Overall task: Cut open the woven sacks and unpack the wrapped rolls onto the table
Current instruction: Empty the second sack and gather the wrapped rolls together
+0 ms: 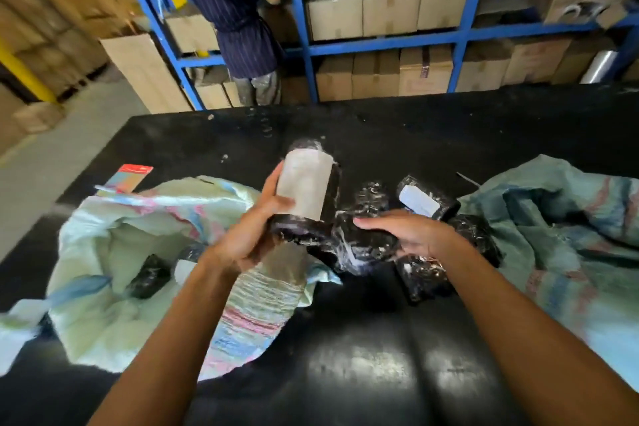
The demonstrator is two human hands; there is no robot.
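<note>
A pale green woven sack point(114, 273) lies open at the left on the black table point(363, 363), with a black wrapped roll point(150, 275) still inside its mouth. My left hand point(256, 235) grips a wrapped roll point(306, 187) with a grey label, held tilted above the table. My right hand point(411, 233) rests palm down on another black wrapped roll point(363, 245). Several more wrapped rolls lie around it, one with a white label point(423, 199). A second, darker green sack point(567, 245) lies crumpled at the right.
A red and multicoloured card packet point(133, 176) lies on the table's left edge. Beyond the table a person in a dark striped shirt point(224, 7) stands at blue shelving point(460, 38) full of cardboard boxes. More boxes are stacked at the left along the grey floor.
</note>
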